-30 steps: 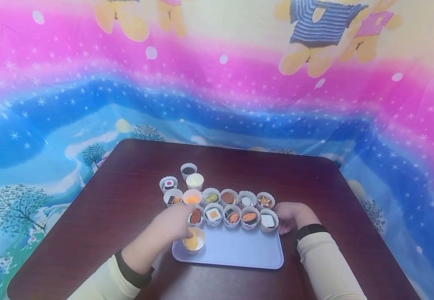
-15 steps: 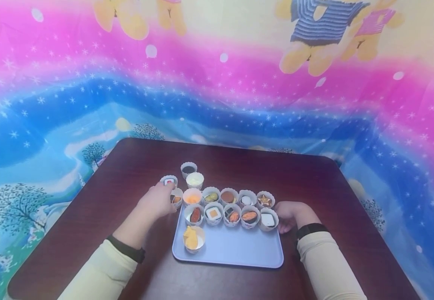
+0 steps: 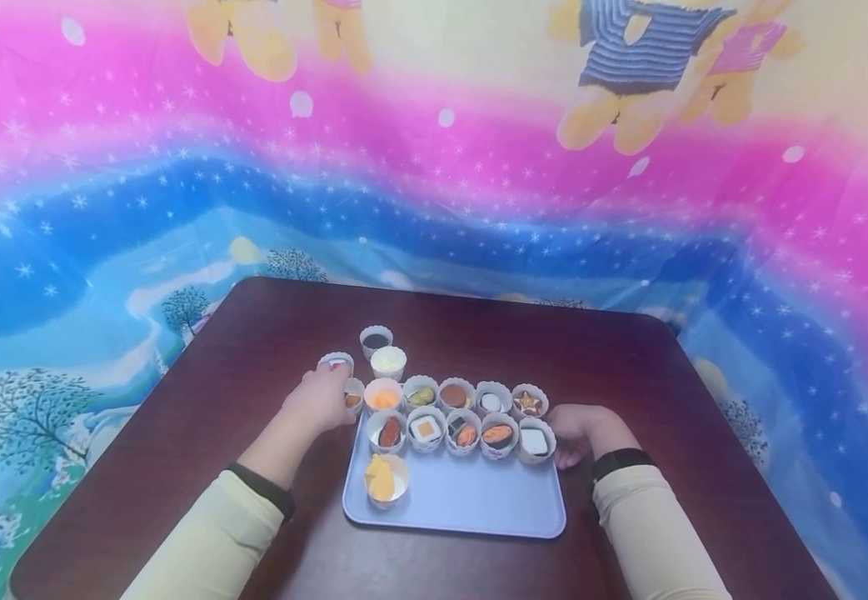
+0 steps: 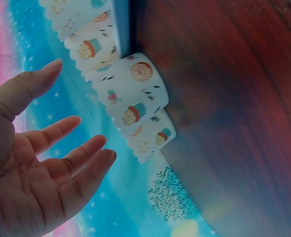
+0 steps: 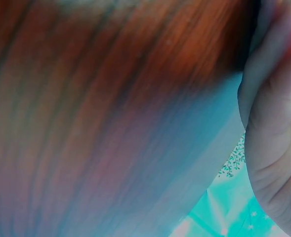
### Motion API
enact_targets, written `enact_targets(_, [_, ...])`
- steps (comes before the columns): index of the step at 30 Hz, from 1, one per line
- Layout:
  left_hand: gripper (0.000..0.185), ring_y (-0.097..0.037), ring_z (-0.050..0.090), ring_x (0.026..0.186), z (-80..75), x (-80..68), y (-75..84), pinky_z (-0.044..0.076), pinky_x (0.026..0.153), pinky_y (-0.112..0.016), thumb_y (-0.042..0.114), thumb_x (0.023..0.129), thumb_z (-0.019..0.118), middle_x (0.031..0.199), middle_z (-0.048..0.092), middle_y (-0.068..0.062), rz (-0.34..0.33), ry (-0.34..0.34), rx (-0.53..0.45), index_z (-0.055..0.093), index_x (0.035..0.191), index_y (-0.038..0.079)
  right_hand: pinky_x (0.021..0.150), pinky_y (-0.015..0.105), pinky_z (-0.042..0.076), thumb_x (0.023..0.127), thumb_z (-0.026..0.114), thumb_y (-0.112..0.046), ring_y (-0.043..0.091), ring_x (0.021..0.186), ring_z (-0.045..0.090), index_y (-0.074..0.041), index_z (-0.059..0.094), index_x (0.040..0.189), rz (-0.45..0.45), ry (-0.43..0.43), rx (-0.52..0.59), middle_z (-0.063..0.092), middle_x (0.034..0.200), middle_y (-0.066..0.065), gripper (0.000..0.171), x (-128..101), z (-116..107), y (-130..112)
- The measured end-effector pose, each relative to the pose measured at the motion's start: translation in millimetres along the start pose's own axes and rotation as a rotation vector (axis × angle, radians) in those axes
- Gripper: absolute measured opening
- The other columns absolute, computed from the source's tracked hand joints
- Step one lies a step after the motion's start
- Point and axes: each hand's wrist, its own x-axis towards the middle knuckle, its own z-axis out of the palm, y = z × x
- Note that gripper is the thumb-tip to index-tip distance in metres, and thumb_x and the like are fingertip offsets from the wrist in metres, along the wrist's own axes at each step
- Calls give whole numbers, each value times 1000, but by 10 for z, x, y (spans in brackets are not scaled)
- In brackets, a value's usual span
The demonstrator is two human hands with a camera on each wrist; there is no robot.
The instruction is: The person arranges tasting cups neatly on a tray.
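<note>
On table left of tray (image 3: 471, 508): left hand (image 3: 319, 400) spread, reaching for cup (image 3: 352, 393) just off tray's far-left corner; next, likely closing fingers round its wall. Right hand (image 3: 576, 429) resting at tray's right edge, fingers unclear

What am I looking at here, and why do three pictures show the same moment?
A person wears three cameras. The head view looks down on a dark wooden table holding a pale blue tray and many paper cups of toy food. The left hand reaches to the cups beside the tray; its wrist camera shows the fingers open, close to a patterned cup, not gripping it. The right hand rests at the tray's right edge; its wrist picture is too blurred to show its hold. A cup with a yellow piece stands alone on the tray's near part.
</note>
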Motion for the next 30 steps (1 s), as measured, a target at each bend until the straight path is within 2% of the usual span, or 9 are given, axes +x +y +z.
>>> enact_targets(7, [78,-42,42,111,100,86,-15,47,72,-57,23,63,79,129,42,-23,7,14,25,43,131,9,46,28,49,90,42,-13,18,49,58,1,59,84,6,-11,19,58,59,13,23,16,-9,9])
enact_targets(11, [77,-43,40,114,143,112,-18,48,71,-55,21,64,78,131,40,-23,16,24,39,43,132,10,48,29,50,90,42,-12,20,51,58,1,59,86,9,-21,48,57,60,13,22,18,-7,11])
enact_targets(17, [71,-45,40,113,191,135,-16,48,74,-53,17,65,74,129,40,-25,39,72,51,46,130,9,49,30,50,91,42,-13,19,50,58,0,59,86,-2,-19,46,57,60,12,22,19,-5,17])
enact_targets(23, [67,-46,42,110,255,165,-33,48,74,-54,14,66,72,127,39,-27,35,111,41,47,128,10,48,29,50,89,43,-13,18,49,57,0,60,84,-6,-16,37,57,59,12,22,10,5,15])
enact_targets(30, [68,-46,43,108,297,210,-23,48,71,-55,12,68,69,129,34,-28,9,93,11,43,131,10,48,30,50,90,40,-12,18,49,57,0,60,83,-3,-10,21,58,60,13,25,1,-1,12])
